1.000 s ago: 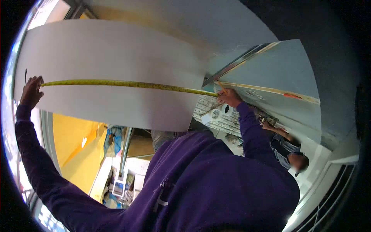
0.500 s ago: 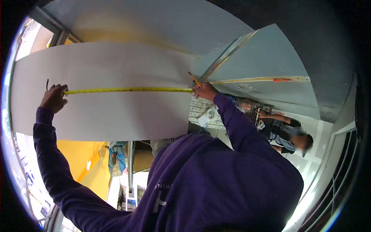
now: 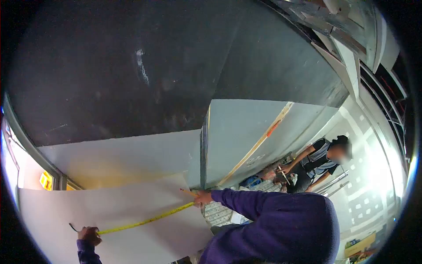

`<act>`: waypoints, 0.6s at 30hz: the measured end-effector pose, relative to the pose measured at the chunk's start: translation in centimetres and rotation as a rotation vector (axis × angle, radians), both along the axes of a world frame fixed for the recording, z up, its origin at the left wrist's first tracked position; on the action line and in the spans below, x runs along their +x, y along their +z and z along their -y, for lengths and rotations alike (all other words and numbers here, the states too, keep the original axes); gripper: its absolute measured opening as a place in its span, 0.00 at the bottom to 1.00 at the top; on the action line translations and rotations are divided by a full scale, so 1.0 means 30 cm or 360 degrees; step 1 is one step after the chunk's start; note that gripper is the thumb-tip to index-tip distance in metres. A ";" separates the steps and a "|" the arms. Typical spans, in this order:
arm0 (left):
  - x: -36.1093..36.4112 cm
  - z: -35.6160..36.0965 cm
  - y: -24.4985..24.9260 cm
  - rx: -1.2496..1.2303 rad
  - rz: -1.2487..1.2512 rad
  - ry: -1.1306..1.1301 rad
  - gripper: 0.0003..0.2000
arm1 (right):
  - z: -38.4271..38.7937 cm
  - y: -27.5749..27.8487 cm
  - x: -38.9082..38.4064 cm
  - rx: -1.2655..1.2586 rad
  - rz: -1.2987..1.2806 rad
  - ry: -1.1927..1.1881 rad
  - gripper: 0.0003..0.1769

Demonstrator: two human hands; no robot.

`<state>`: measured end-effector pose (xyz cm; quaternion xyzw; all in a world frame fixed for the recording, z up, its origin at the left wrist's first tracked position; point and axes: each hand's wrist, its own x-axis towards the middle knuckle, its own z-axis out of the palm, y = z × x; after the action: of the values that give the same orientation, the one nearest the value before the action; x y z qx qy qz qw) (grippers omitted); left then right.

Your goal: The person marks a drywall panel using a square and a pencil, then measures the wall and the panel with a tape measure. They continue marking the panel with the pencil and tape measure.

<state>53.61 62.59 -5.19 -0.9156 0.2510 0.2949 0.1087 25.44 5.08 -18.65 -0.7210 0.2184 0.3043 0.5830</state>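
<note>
A large pale board (image 3: 123, 202) lies in front of me in the lower left of the head view. Across it runs a yellow tape measure (image 3: 149, 220), pulled out between my two hands. My left hand (image 3: 90, 236) grips the tape's left end, and a dark strap or cord sticks up beside it. At the board's right edge, my right hand (image 3: 202, 198) pinches the tape's other end and also holds an orange pencil (image 3: 189, 192) pointing left.
A dark wall panel (image 3: 132, 79) rises above the board. Grey-blue panels with a yellowish joint strip (image 3: 250, 158) stand to the right. Another person (image 3: 314, 163) crouches at the right, holding a thin light stick. Metal framing hangs at the upper right.
The view has tilted upward, so board and hands sit lower in the frame and more dark wall shows. The tape now slopes up to the right. Both hands still hold it.
</note>
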 end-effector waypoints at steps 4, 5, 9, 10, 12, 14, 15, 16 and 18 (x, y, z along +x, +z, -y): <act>-0.042 0.036 0.038 -0.0049 0.0044 -0.0015 0.17 | 0.013 -0.045 0.003 0.0043 -0.0025 -0.0017 0.14; -0.038 0.018 0.011 -0.0055 0.0035 0.0010 0.17 | 0.007 -0.029 0.002 0.0052 -0.0046 -0.0028 0.13; -0.026 0.011 0.000 -0.0129 -0.0030 0.0025 0.17 | -0.005 0.006 0.014 -0.0145 -0.0127 0.0092 0.13; -0.035 0.022 0.034 -0.0157 -0.0050 0.0017 0.17 | 0.036 -0.144 0.003 -0.0128 -0.0095 0.0122 0.14; -0.037 0.030 0.010 -0.0090 0.0000 0.0036 0.17 | 0.041 -0.200 0.002 -0.0061 -0.0063 0.0130 0.15; -0.052 0.065 0.050 -0.0042 -0.0027 0.0035 0.17 | 0.019 -0.096 -0.004 0.0031 -0.0069 0.0086 0.16; -0.058 0.067 0.053 -0.0079 -0.0020 0.0033 0.17 | 0.024 -0.091 -0.009 0.0052 -0.0054 0.0099 0.15; -0.062 0.065 0.047 -0.0116 -0.0010 0.0035 0.17 | 0.026 -0.087 -0.011 0.0074 -0.0036 0.0116 0.15; -0.046 0.044 -0.022 -0.0129 -0.0011 0.0018 0.19 | 0.030 -0.104 -0.008 0.0079 0.0006 0.0085 0.15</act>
<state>52.22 61.28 -5.85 -0.9196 0.2580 0.2881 0.0689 25.20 4.18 -21.79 -0.7124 0.1905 0.3236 0.5928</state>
